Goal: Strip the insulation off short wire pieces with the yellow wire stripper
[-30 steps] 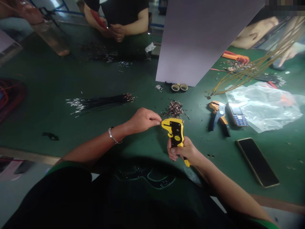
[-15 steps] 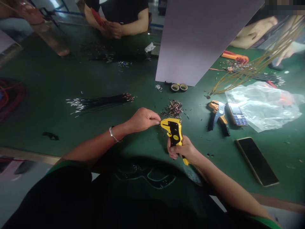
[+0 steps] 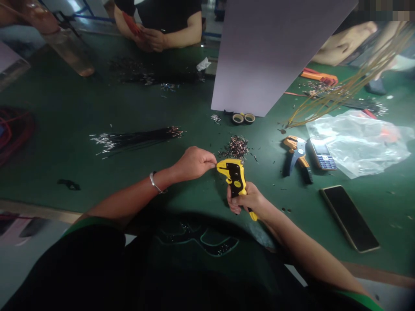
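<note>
Right hand: fingers wrapped around the handle of the yellow stripper, head up, nose pointing left. Left hand: thumb and forefinger pinched together right at that nose; whatever lies between them is too small to make out. Cannot tell whether the stripper's jaws are closed.

Progress, judged from the table: well along. A heap of scraps lies just beyond the stripper, with loose bits around it. Left of the heap and apart from it, the black wires lie in a bundle, silvery at the left ends, coppery at the right; I take the coppery ends as finished work. The piece at the nose I judge unfinished. No separate stock of untouched wires that I can identify near my hands, so the count remaining is unknown. Second stripper lies to the right, unused by either hand.
</note>
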Demonstrator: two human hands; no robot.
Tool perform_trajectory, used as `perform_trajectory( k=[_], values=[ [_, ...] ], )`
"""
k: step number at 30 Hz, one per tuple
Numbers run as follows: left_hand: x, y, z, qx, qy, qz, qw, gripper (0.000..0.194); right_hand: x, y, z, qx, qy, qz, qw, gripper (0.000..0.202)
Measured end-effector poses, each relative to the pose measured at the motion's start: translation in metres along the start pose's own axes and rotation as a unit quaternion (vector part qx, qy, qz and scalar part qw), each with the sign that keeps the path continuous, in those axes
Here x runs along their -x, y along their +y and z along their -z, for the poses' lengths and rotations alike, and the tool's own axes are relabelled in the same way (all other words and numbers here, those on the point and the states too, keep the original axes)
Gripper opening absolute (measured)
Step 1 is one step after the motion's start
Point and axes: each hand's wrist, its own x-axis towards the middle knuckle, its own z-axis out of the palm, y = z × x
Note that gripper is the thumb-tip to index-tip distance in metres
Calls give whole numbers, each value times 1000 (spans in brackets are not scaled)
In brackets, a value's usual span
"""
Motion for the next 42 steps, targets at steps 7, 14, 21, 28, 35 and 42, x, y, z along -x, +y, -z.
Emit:
perform_trajectory(
  k=[7,14,21,28,35,42],
  values=[
    [2,3,-3,31,23,11,999,16,0,3,4,-27,19,20,999,13],
    [1,3,-4,39,38,25,998,16,0,4,1,-32,17,14,999,14],
    [1,3,-6,39,51,26,998,16,2,-1,0,-8,32,13,999,13],
    [2,-1,-7,31,51,29,998,16,1,-2,-1,-7,33,16,999,15],
    [0,-5,-10,25,59,15,998,16,4,-3,-4,-23,35,-2,999,16],
    [1,-6,-14,27,75,10,997,15,2,-7,-1,-59,45,1,997,18]
  ],
)
